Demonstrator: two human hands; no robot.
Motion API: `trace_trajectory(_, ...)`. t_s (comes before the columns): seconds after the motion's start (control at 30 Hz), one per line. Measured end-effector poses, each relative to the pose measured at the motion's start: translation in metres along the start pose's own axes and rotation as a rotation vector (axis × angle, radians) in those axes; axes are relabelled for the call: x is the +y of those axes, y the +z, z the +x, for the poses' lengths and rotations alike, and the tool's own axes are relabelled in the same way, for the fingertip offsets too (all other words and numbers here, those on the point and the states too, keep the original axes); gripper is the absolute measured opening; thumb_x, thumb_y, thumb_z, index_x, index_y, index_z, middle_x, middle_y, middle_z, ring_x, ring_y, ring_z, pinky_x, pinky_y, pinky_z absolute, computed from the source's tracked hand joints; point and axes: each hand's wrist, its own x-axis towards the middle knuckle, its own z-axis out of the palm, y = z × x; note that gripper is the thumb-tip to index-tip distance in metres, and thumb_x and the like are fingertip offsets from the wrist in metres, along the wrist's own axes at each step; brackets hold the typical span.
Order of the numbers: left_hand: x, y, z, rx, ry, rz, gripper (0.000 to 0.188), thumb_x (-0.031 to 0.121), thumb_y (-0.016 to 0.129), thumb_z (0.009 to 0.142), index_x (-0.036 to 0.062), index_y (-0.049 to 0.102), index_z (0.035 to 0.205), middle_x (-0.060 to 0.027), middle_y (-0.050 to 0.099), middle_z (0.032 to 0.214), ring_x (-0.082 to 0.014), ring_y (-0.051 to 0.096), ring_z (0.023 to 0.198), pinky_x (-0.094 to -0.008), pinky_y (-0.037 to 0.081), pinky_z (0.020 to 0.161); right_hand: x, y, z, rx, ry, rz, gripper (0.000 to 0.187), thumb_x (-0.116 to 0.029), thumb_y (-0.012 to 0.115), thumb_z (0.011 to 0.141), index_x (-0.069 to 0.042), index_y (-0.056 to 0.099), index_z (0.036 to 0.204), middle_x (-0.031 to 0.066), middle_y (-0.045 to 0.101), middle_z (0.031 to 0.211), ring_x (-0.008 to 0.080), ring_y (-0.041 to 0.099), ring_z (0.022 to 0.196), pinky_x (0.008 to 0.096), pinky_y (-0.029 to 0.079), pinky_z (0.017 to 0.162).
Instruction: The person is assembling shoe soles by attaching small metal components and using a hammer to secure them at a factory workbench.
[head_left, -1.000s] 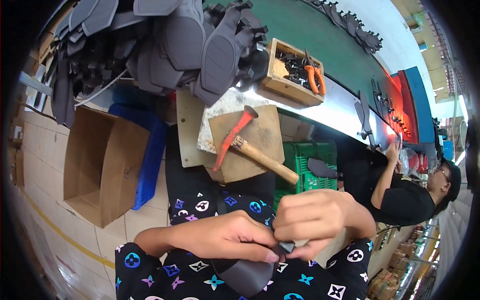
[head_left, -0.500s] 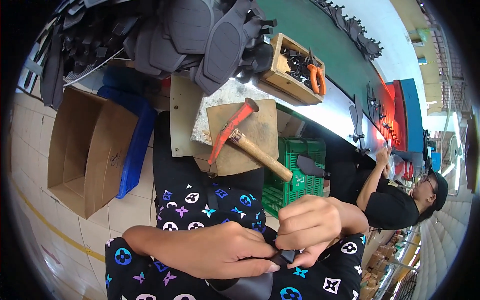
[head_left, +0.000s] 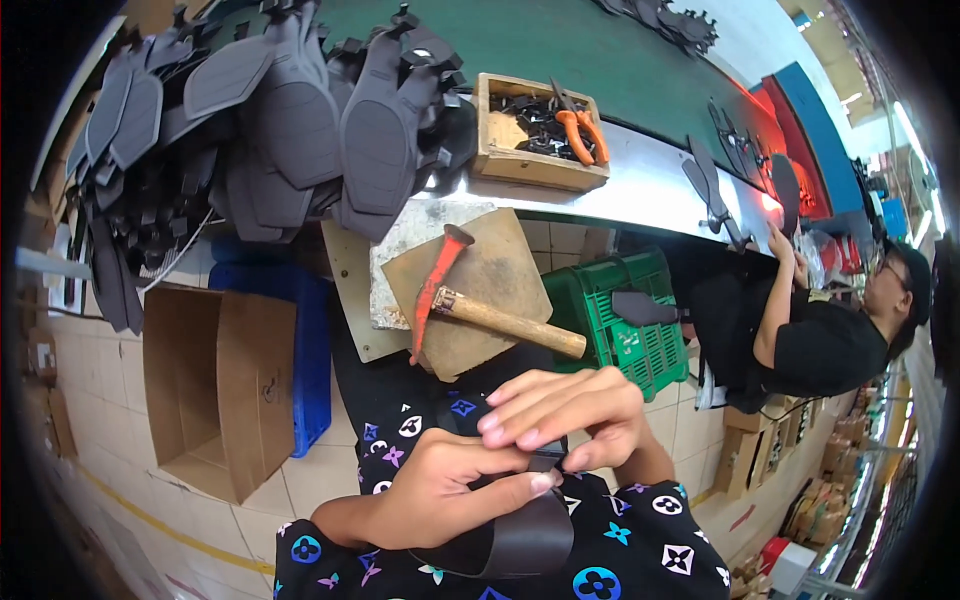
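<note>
left hand [head_left: 440,490]: closed on dark strap [head_left: 520,530], thumb pressing its top edge
right hand [head_left: 565,415]: fingers pinching same strap end, touching left thumb
strap: curved, over lap, under both hands
hammer [head_left: 470,300]: just above hands, red head, wood handle, lying on board [head_left: 490,270]
crate [head_left: 620,320]: green, right of hammer
box [head_left: 215,390]: cardboard, open, left of hands on floor
counter [head_left: 640,190]: above, holds wooden tray [head_left: 535,165] with orange pliers [head_left: 580,130]
sole pieces [head_left: 290,110]: dark pile, upper left
other person [head_left: 830,340]: far right, seated
</note>
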Motion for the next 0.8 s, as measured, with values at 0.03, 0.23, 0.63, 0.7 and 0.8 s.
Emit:
trace_trajectory(0.03, 0.000, 0.001, 0.001, -0.014, -0.009, 0.033, 0.017, 0.013, 0.069, 0.094, -0.0022, 0.074, 0.099, -0.0101, 0.070, 0.076, -0.0136, 0.067, 0.065, -0.0263, 0.049, 0.060, 0.003, 0.004, -0.005, 0.033, -0.045, 0.011, 0.035, -0.023, 0.071, 0.092, 0.011, 0.071, 0.103, 0.0339, 0.070, 0.101, 0.0472, 0.069, 0.102, 0.0624, 0.048, 0.095)
trace_trajectory(0.23, 0.012, 0.000, 0.022, -0.078, -0.125, 0.059, 0.017, 0.012, 0.069, 0.094, -0.0019, 0.074, 0.102, -0.0103, 0.072, 0.079, -0.0104, 0.065, 0.068, -0.0261, 0.048, 0.062, -0.002, -0.004, -0.018, 0.211, 0.020, 0.027, 0.040, -0.027, 0.073, 0.091, 0.011, 0.071, 0.103, 0.0289, 0.070, 0.108, 0.0444, 0.067, 0.105, 0.0548, 0.052, 0.092)
trace_trajectory(0.63, 0.008, -0.004, 0.054, -0.722, -0.145, -0.197, 0.018, 0.009, 0.069, 0.093, -0.0045, 0.071, 0.106, -0.0179, 0.071, 0.095, -0.0282, 0.069, 0.085, -0.0344, 0.052, 0.074, -0.065, -0.039, 0.012, -0.637, -0.088, -0.386, 0.023, -0.015, 0.068, 0.088, 0.008, 0.064, 0.089, 0.0154, 0.059, 0.085, 0.0258, 0.055, 0.066, 0.0324, 0.047, 0.053)
trace_trajectory(0.7, 0.000, 0.006, 0.042, -0.563, -0.001, -0.288, 0.026, 0.017, 0.064, 0.097, -0.0069, 0.064, 0.087, -0.0151, 0.060, 0.072, -0.0266, 0.058, 0.063, -0.0356, 0.044, 0.059, -0.066, -0.032, 0.011, -0.618, -0.134, -0.430, 0.025, -0.017, 0.066, 0.090, 0.008, 0.064, 0.086, 0.0134, 0.058, 0.079, 0.0239, 0.053, 0.061, 0.0309, 0.045, 0.050)
trace_trajectory(0.8, -0.002, 0.005, 0.033, -0.590, 0.031, -0.263, 0.034, 0.020, 0.061, 0.099, -0.0065, 0.056, 0.077, -0.0155, 0.053, 0.066, -0.0288, 0.054, 0.060, -0.0381, 0.042, 0.057, -0.060, -0.022, 0.008, -0.584, -0.156, -0.424, 0.027, -0.018, 0.064, 0.091, 0.007, 0.064, 0.082, 0.0113, 0.055, 0.075, 0.0223, 0.051, 0.057, 0.0296, 0.043, 0.047)
